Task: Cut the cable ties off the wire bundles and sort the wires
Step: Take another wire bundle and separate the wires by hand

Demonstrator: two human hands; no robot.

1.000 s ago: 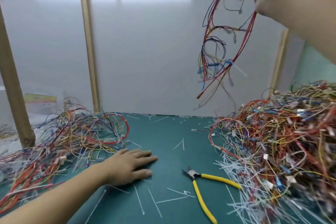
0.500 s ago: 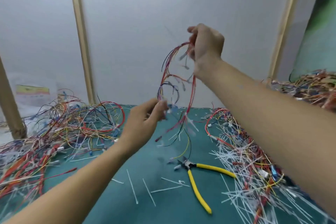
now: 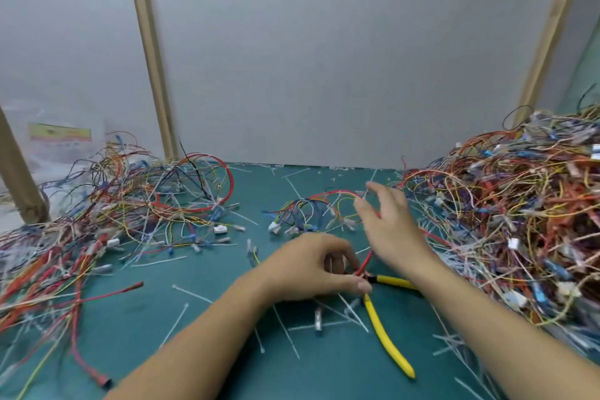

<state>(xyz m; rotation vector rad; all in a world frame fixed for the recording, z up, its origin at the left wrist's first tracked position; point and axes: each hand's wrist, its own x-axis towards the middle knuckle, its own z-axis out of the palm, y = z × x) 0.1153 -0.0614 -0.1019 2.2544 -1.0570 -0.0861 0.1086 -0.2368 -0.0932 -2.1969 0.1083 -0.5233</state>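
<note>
**Grey wall, green table**

A plain grey wall (image 3: 324, 58) backs the green table (image 3: 168, 318). Pale wooden posts lean across it: a left post (image 3: 149, 52), a right post (image 3: 548, 26) and a thick post (image 3: 19, 178) at the far left. The light is soft and even.

Single view, head-worn, wide-angle. It looks forward and down from above the near side of a green mat (image 3: 194, 318). Landmark: yellow-handled cutters (image 3: 386, 331), low centre of frame and close under the lens. Both forearms enter from the bottom edge. The left hand (image 3: 311, 266) is just left of the cutters' head, the right hand (image 3: 389, 227) just beyond it. The wire bundle (image 3: 318, 208) beyond the cutters sits mid-frame. A grey wall panel (image 3: 324, 58) behind fills the upper half. Wire heaps either side of the cutters run off both edges.
</note>
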